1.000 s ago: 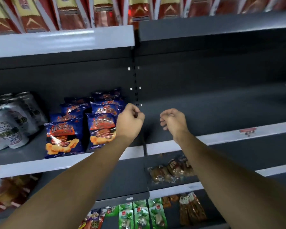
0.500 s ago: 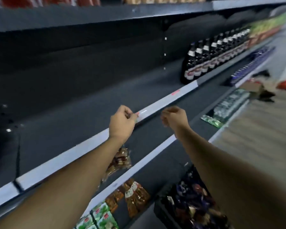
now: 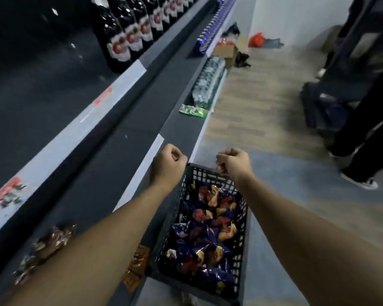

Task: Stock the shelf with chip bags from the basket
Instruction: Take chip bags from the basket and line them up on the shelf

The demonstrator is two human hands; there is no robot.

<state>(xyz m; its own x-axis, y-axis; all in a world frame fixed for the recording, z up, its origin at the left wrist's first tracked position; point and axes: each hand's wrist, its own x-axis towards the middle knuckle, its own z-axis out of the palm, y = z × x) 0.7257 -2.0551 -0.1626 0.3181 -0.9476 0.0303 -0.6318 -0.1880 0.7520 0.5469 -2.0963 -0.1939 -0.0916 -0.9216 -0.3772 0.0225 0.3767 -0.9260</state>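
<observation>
Chip bags (image 3: 205, 235), shiny dark blue with orange-red prints, are piled loosely in a black slotted basket (image 3: 242, 219) set on the floor beside the shelf (image 3: 111, 173). Above it, left hand (image 3: 167, 165) and right hand (image 3: 233, 162) are curled shut, nothing gripped.
</observation>
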